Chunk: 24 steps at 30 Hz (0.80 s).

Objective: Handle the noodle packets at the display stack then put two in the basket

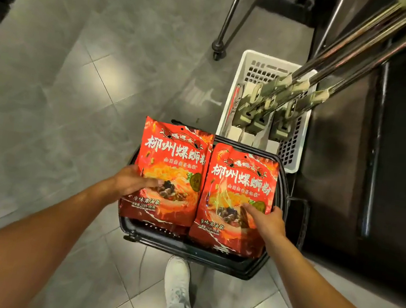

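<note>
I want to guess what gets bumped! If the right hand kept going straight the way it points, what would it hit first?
Probably the white basket beyond the black basket. The right hand points up-frame, gripping the right red packet, but depth is unclear, so that is a guess.

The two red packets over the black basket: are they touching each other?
Touching. In the head view the right red packet overlaps the inner edge of the left red packet, with no gap between them above the black basket.
</note>
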Tool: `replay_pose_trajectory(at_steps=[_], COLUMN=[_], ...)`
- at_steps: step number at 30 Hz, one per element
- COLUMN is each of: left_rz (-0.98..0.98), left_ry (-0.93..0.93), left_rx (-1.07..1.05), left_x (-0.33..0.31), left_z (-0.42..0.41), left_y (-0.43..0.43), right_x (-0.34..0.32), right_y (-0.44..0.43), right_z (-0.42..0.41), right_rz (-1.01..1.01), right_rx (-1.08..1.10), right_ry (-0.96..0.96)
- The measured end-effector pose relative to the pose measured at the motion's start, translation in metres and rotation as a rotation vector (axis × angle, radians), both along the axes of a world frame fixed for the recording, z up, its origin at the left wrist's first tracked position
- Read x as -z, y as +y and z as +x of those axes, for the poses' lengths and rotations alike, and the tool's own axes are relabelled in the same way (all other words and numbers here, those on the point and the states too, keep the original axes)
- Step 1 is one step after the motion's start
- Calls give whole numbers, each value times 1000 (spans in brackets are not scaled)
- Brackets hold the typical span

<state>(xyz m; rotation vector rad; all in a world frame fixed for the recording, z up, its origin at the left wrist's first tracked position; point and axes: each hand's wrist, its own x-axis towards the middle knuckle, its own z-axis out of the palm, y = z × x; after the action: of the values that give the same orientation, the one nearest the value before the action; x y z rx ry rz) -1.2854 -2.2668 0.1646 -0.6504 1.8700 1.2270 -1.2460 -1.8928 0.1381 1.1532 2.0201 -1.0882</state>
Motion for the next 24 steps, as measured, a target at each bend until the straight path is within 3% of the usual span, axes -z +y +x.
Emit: replay_pose_trajectory(at_steps=[4,11,18,24], left_rz=[141,216,236,177], left_ry=[-39,-39,2,13], left_rx=[-132,-142,-124,-62], left_x=[-11,-19,-43,-92], left_z=[5,16,14,11], left_y=[8,21,25,18], right_x=[-8,-24,-33,-84], right_y=[13,25,5,0], right_z=[-2,7,9,-2], right_rz=[-82,-520,-549,-509], right_rx=[116,94,89,49], right_ry=[48,-51,26,70])
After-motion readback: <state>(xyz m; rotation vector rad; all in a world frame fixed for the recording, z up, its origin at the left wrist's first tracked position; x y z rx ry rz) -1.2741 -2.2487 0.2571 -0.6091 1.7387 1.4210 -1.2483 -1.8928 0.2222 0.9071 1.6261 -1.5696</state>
